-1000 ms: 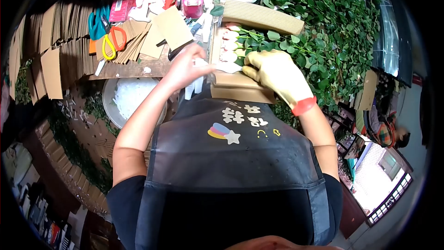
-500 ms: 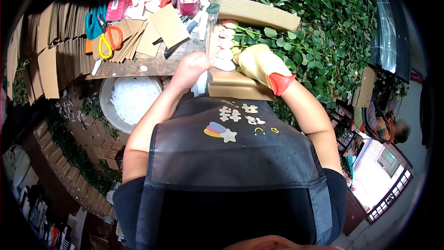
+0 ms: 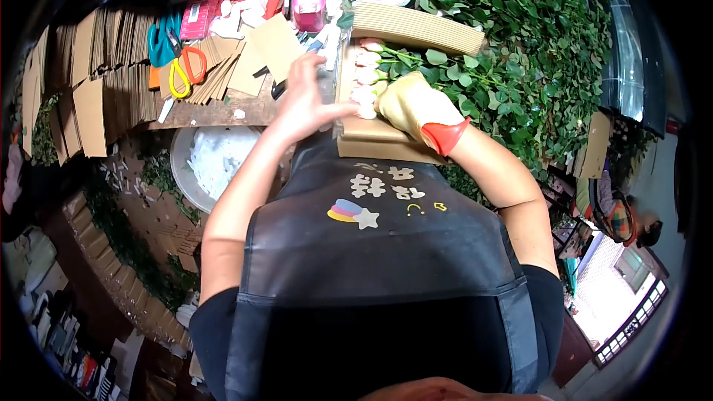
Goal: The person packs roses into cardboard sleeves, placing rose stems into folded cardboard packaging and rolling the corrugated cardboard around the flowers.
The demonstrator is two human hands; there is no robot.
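Note:
My left hand (image 3: pixel 304 100) is bare, its fingers spread and empty, with the thumb reaching toward the lowest rose head. A yellow glove with a red cuff covers my right hand (image 3: pixel 416 104); its fingers curl down at the stem side of the lowest rose, and what they hold is hidden. Several pale pink roses (image 3: pixel 368 76) lie in a column on brown cardboard (image 3: pixel 382 131), with their stems pointing right. Just above them rests a corrugated cardboard strip (image 3: pixel 416 27).
A pink tape dispenser (image 3: pixel 309 0) stands at the back. Scissors (image 3: pixel 178 78) and cardboard pieces (image 3: pixel 271 44) lie left. A bin (image 3: pixel 180 167) of white scraps is below the table edge. Leafy stems (image 3: pixel 520 67) cover the right. Another person (image 3: pixel 620 219) is far right.
My left hand closed near the roses, then opened with its fingers spread. The white piece by the lowest rose no longer shows. My gloved right hand turned and moved slightly left.

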